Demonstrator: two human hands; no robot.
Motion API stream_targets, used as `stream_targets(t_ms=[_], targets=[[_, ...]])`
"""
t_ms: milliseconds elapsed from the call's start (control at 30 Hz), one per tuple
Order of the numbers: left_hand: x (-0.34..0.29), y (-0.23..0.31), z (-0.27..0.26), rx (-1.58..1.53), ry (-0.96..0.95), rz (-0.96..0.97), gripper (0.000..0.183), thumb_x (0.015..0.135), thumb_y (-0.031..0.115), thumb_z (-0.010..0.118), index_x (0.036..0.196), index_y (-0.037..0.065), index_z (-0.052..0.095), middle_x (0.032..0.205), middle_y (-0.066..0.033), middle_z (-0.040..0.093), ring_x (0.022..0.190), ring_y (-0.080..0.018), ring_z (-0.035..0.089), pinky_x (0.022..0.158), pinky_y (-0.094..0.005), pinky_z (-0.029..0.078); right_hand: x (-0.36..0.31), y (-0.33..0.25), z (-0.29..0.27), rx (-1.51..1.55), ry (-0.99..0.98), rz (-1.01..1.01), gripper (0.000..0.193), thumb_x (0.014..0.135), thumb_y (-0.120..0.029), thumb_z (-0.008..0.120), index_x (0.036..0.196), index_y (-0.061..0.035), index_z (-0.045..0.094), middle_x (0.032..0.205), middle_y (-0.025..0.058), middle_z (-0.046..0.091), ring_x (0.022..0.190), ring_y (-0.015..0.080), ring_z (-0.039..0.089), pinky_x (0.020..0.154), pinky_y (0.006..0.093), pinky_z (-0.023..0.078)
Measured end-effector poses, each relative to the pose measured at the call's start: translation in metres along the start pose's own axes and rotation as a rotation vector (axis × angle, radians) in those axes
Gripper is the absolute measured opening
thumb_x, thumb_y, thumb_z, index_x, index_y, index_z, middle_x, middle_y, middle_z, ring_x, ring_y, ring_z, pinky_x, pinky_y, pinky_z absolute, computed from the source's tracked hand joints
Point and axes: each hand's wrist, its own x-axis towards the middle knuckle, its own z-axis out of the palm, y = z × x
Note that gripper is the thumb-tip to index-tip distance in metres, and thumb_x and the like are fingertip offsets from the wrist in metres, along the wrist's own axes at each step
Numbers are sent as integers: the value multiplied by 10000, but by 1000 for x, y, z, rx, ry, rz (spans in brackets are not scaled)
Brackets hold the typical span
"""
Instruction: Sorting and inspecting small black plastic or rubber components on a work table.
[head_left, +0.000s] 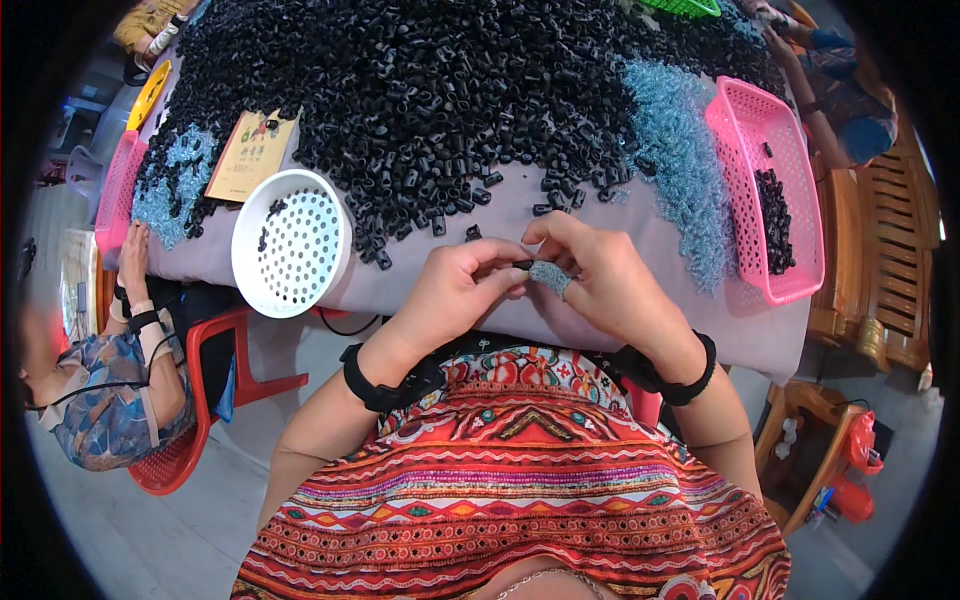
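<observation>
My left hand (462, 284) and my right hand (612, 282) meet over the near edge of the cloth-covered table. Between the fingertips of the left is a small black plastic piece (522, 265), mostly hidden by them. The right fingers are curled and pinch at the same piece. A grey textured wrap (550, 278) covers the right thumb. Just beyond the hands spreads a big heap of black plastic pieces (440, 90), short and tube-like. To the right of the heap lies a pile of small clear bluish pieces (682, 165).
A white perforated basket (342, 240) with a few black pieces stands at left, beside a yellow booklet (238, 170). At right is a pink basket (735, 200) holding black pieces. A co-worker (110, 390) sits left near a red chair (200, 410); another person (850, 95) is far right.
</observation>
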Motion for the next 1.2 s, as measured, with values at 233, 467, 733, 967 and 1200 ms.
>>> stream_targets(t_ms=[233,467,733,967,1200], targets=[[1,-2,4,115,21,-135,177,955,26,590,1111,-55,607,948,-71,687,845,-116,662,769,-249,531,-7,-3,15,-253,80,-164,277,778,-62,671,1035,-61,569,851,175,660,736,365,675,609,448,527],[1,-8,-3,-166,73,-79,132,929,-2,551,1043,-20,614,841,-39,685,729,-93,655,656,-226,516,-11,-9,31,-491,161,-283,256,786,-82,670,1020,-49,568,1015,187,673,725,314,689,591,388,557],[2,-12,-8,-321,90,-46,144,936,-22,532,1055,-15,614,870,-45,687,752,-95,644,674,-224,513,-8,-18,27,-427,127,-334,243,812,-82,655,1048,-64,596,1132,203,660,748,310,697,618,371,567],[-4,-9,-15,-259,117,-43,137,953,30,588,1082,-15,585,938,-118,702,794,-141,683,722,-260,558,16,-3,-4,-340,113,-134,339,787,8,609,1124,-22,641,1035,169,680,881,354,677,708,418,543],[-15,-6,-32,-227,254,49,126,953,34,587,1068,-15,575,948,-155,714,777,-168,701,704,-264,562,72,-2,2,-555,12,-204,300,722,27,611,1011,-24,672,955,131,653,873,356,652,730,409,531]])
